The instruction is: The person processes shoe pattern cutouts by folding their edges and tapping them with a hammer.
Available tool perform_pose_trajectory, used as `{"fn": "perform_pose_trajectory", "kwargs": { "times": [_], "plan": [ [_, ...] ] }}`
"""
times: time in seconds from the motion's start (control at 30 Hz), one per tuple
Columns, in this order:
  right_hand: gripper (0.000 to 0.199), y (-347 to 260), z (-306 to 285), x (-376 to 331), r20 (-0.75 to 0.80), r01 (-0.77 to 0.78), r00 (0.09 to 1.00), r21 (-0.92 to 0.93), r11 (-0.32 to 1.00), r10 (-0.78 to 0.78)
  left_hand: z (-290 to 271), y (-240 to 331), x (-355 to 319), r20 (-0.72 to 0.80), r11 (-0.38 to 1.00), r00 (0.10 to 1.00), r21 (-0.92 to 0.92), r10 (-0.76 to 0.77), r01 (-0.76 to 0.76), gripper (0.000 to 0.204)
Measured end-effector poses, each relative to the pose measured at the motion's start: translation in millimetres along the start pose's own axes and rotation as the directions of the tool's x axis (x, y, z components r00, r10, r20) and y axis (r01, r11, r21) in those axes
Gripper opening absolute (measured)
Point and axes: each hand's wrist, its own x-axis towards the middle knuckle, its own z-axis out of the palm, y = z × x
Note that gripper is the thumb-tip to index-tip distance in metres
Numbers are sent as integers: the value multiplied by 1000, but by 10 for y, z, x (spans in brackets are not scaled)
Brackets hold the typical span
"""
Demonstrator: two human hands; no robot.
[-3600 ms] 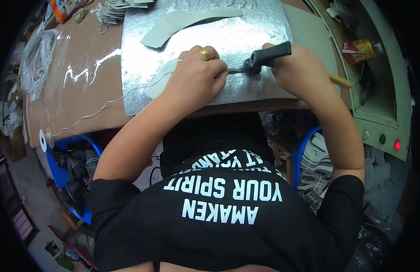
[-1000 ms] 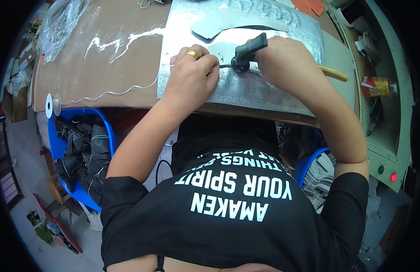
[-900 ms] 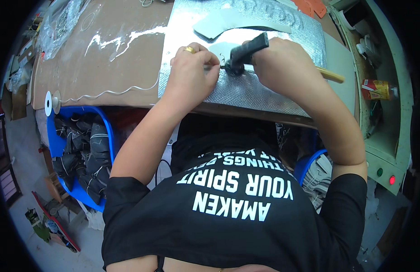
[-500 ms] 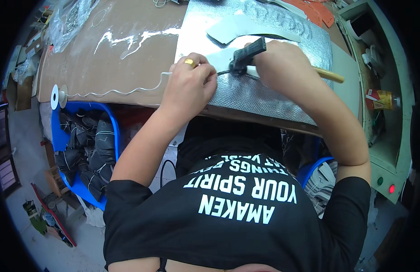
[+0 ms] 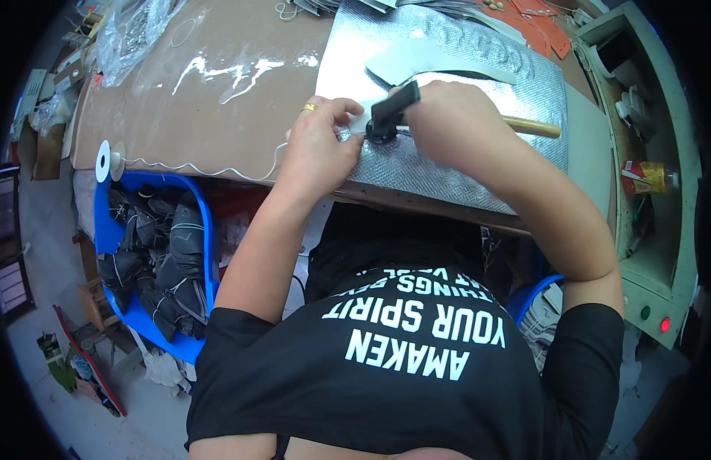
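My right hand (image 5: 447,115) is closed round a hammer (image 5: 394,107); its black head is low over the near edge of the silvery textured mat, and the end of its wooden handle sticks out to the right. Beside the head, my left hand (image 5: 321,138) has thumb and forefinger spread, fingertips at a white piece (image 5: 361,119) on the mat (image 5: 455,180). What lies under the hammer head is hidden. A thin white cord (image 5: 210,169) runs from a spool (image 5: 110,161) at the table's left edge to my left wrist.
A larger white cut piece (image 5: 417,61) lies on the mat, with orange pieces (image 5: 535,27) beyond it. Below the table's left edge, a blue bin (image 5: 206,222) holds dark bundles. To the right stands a pale green cabinet (image 5: 662,280) with a bottle (image 5: 646,177) in it.
The hammer has come left and down, close to my left hand. My left fingers, bunched together before, have spread apart. The whole view has shifted slightly.
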Motion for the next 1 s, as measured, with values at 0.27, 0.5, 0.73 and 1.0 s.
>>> {"fn": "perform_pose_trajectory", "kwargs": {
  "times": [0.27,0.5,0.73,1.0],
  "plan": [
    [17,-126,-28,47,51,-13,999,46,999,10,-185,-43,-44,258,994,960,-38,106,-99,49],
    [19,139,379,-480,-340,-62,937,47,997,74,3,70,-383,68,943,976,251,209,-219,49],
    [27,111,239,-530,-394,19,918,154,988,44,-54,26,-531,-109,951,948,114,299,-287,38],
    [19,-227,472,-152,-396,283,893,126,951,-213,-43,25,-531,-194,949,929,88,314,-303,4]
  ]
}}
